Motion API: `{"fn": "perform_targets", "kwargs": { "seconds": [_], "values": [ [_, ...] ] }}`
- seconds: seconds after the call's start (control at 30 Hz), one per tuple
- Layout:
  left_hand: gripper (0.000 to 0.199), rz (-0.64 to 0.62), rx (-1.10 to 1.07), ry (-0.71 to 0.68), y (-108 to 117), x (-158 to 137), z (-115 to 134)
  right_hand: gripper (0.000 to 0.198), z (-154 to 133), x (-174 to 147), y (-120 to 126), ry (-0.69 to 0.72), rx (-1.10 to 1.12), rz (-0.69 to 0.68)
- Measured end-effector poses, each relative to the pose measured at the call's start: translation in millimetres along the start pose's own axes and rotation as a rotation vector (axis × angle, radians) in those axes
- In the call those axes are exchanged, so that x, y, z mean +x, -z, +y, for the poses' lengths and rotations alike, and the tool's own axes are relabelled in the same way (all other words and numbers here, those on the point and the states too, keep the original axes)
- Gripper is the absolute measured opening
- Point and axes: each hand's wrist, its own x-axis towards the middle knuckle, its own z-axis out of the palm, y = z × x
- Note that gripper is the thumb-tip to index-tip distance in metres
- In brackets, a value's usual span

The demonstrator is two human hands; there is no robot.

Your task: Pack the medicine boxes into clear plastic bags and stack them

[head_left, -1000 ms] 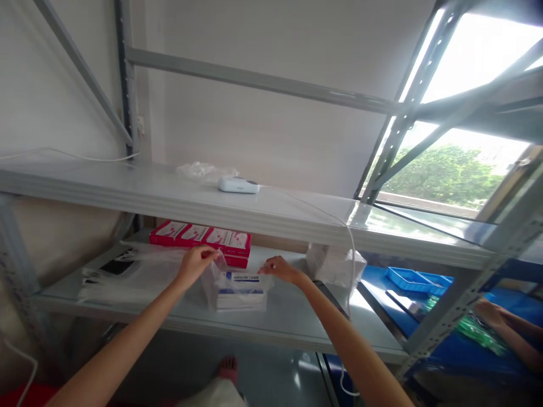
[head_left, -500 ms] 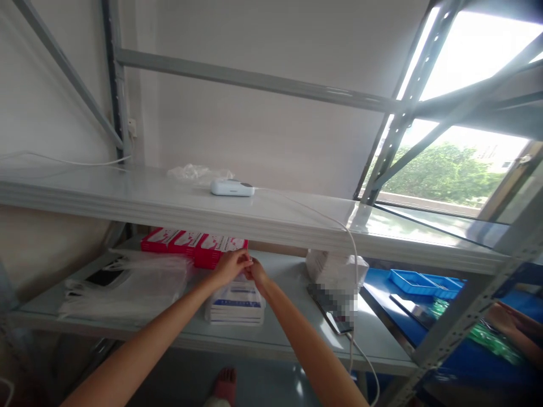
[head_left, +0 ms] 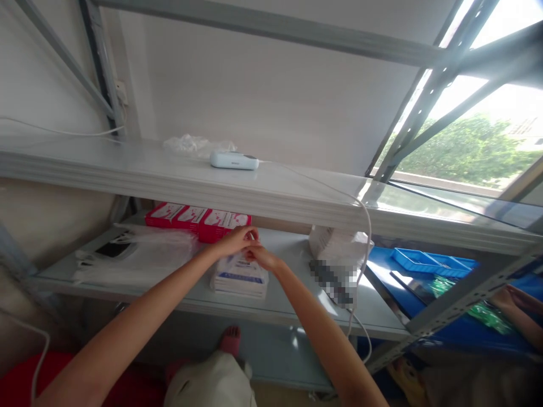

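A stack of white packs with a blue band (head_left: 240,284) stands on the lower shelf inside a clear plastic bag (head_left: 231,264). Above the stack, my left hand (head_left: 238,239) and my right hand (head_left: 262,256) meet with bent, pinched fingers. The bag's film rises to them, and both appear closed on its gathered top, though the fingers hide most of it. Just behind my left hand is a row of red and white boxes (head_left: 203,221).
Clear plastic bags (head_left: 161,254) lie to the left on the lower shelf. A white bag (head_left: 328,243), a blurred dark object (head_left: 335,285) and a white cable (head_left: 365,249) are at right. The upper shelf (head_left: 288,186) overhangs, carrying a white device (head_left: 234,160). Another person's hand (head_left: 507,299) is far right.
My view has tipped downward, so the shelves sit higher in the picture. My hands stay together above the bagged stack, the right one now turned lower and across the left.
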Motion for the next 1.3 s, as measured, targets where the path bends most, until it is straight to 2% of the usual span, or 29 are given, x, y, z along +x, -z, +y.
{"fn": "perform_targets", "kwargs": {
  "seconds": [0.07,0.17,0.2,0.33,0.43,0.53,0.6,0.7,0.8,0.83,0.93,0.97,1.1,1.2,1.3],
  "values": [
    [0.016,0.013,0.007,0.005,10,-6,-5,0.033,1,-2,-2,-0.044,0.070,0.027],
    [0.007,0.026,0.228,-0.010,24,-22,-10,0.029,0,-3,-4,-0.079,0.166,0.020],
    [0.010,0.026,0.317,-0.031,26,-27,-10,0.026,-1,-3,-5,-0.078,0.183,0.011],
    [0.017,-0.029,0.578,-0.070,27,-42,-7,0.019,0,-1,-8,-0.044,0.205,0.012],
    [0.020,-0.072,0.731,-0.085,27,-45,-7,0.024,-1,-3,-8,-0.014,0.180,0.045],
    [0.027,-0.022,0.810,-0.138,31,-45,-8,0.034,-3,-10,-9,0.068,0.081,0.106],
    [0.026,0.032,0.759,-0.173,29,-45,-8,0.042,-2,-13,-10,0.136,0.028,0.152],
    [0.019,0.158,0.505,-0.142,13,-45,-14,0.051,3,-15,-11,0.190,0.022,0.190],
    [0.045,0.197,0.176,-0.032,-9,-42,-26,0.056,7,-16,-6,0.230,-0.027,0.181],
    [0.043,0.172,0.104,-0.001,-14,-41,-31,0.057,7,-17,-3,0.247,-0.087,0.163],
    [0.014,0.113,0.044,0.091,-18,-39,-38,0.052,0,-23,12,0.324,-0.387,0.091],
    [0.012,0.113,0.041,0.122,-16,-38,-39,0.047,-4,-26,17,0.362,-0.500,0.061],
    [0.014,0.061,-0.088,0.181,-8,-39,-38,0.021,-18,-35,30,0.516,-0.945,-0.037],
    [0.021,0.022,-0.221,0.194,-6,-39,-45,0.027,-18,-37,29,0.569,-1.301,-0.010],
    [0.023,0.100,-0.233,0.138,-9,-34,-58,0.026,-10,-35,23,0.545,-1.526,0.069]
  ]
}}
